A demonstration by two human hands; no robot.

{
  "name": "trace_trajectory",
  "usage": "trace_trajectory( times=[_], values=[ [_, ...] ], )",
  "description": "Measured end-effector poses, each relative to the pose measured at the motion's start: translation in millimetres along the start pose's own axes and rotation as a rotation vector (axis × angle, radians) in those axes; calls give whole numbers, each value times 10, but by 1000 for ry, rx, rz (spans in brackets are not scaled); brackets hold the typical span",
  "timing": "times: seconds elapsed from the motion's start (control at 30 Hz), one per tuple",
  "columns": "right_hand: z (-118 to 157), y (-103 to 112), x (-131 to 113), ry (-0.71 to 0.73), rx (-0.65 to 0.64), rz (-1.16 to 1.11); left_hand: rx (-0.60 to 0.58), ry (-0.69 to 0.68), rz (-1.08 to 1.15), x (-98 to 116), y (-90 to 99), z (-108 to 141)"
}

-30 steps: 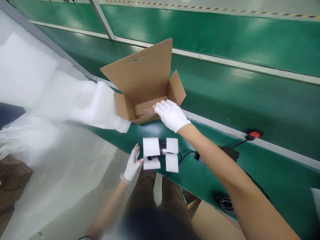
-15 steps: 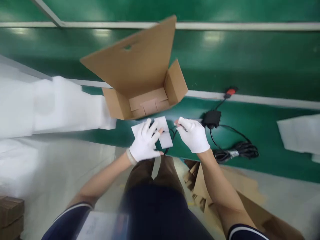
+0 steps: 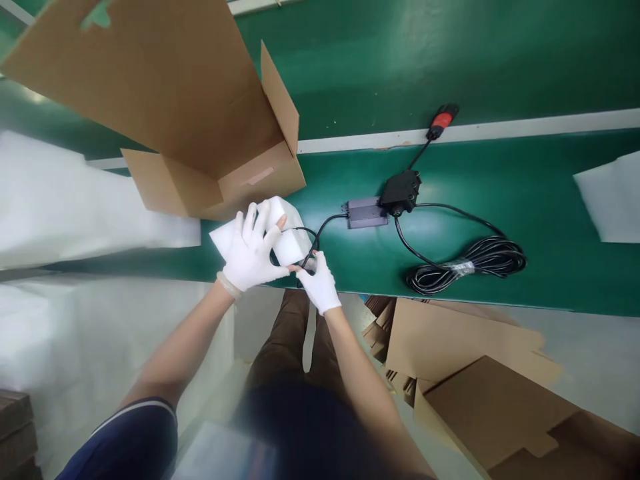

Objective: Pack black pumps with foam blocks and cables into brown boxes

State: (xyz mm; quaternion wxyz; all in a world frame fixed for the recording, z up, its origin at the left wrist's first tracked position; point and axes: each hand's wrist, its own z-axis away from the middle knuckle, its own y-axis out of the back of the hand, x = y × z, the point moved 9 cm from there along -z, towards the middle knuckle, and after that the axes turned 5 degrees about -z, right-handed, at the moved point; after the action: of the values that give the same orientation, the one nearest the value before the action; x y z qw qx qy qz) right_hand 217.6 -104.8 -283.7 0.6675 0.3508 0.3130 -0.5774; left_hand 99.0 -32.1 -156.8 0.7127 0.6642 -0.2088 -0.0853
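My left hand (image 3: 253,253), in a white glove with bare finger ends, is wrapped over a white foam block (image 3: 293,247), fingers spread on top and thumb at the front. A dark part shows in a gap of the foam, mostly covered by that hand. At the block's front right corner, my right hand (image 3: 320,283) pinches a black cable (image 3: 311,259); its fingertips are partly hidden. The cable runs to a grey metal power unit (image 3: 367,213) on the green bench, which adjoins a black box (image 3: 401,190).
An open cardboard box (image 3: 260,177) stands behind my left hand. A coiled black cable (image 3: 467,263) and a red-and-black connector (image 3: 442,121) lie to the right. White foam pieces (image 3: 90,193) are at left, another foam sheet (image 3: 613,197) at right. Flattened cartons (image 3: 450,340) lie below the bench edge.
My right hand has moved left and down to the foam's front corner, beside my left hand. The foam now stands up more as a block. The view has shifted right, uncovering the grey power unit.
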Motion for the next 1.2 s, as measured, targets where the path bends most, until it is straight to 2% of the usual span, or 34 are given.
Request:
trace_trajectory(
  times=[0.03,0.07,0.1,0.13,0.17,0.2,0.27,0.3,0.33,0.37,0.4,0.43,0.47,0.5,0.53,0.57,0.63,0.67,0.73,0.83,0.9,0.97,1.07,1.2],
  values=[
    [1,38,-41,-10,-29,-5,7,-3,-23,6,-3,3],
    [-8,165,-76,-7,-35,-23,14,-1,-41,9,-3,7],
    [-26,393,-98,8,-6,-33,21,2,-55,10,-1,13],
    [-47,714,-120,47,56,-46,28,7,-64,11,3,18],
    [-55,1139,-142,100,193,9,34,14,-70,11,7,24],
    [-26,1621,-136,112,391,126,42,20,-72,11,13,29],
    [95,2378,-135,101,699,286,55,25,-68,15,21,34],
    [158,2571,-204,120,787,430,58,25,-62,15,20,34],
    [244,2630,-342,210,868,556,59,25,-55,13,16,33],
    [311,2534,-493,337,884,640,57,25,-49,10,11,31],
    [354,2290,-650,496,826,701,57,26,-45,5,6,29],
    [369,1949,-773,648,701,714,56,28,-46,1,3,27],
    [338,1519,-850,770,490,721,57,29,-51,-2,0,26],
    [276,1066,-862,830,258,767,57,32,-57,-4,-1,26],
    [183,703,-821,819,100,826,58,37,-64,-7,-3,27],
    [41,486,-749,735,51,895,60,42,-68,-10,-4,29],
    [-249,344,-590,552,61,993,67,57,-70,-17,-8,38],
    [-362,357,-492,465,48,1014,73,64,-71,-22,-12,45],
    [-462,421,-300,356,-60,963,93,83,-72,-30,-21,58],
    [-354,459,-100,284,-240,566,119,118,-75,-27,-42,67],
    [-271,392,28,196,-282,192,127,138,-74,-10,-55,61],
    [-240,225,207,54,-288,-81,130,153,-71,7,-62,51],
    [-223,-59,430,-138,-271,-260,129,174,-67,7,-75,35],
    [-113,-419,448,-196,-402,-487,139,192,-61,-15,-96,17]
  ],
)
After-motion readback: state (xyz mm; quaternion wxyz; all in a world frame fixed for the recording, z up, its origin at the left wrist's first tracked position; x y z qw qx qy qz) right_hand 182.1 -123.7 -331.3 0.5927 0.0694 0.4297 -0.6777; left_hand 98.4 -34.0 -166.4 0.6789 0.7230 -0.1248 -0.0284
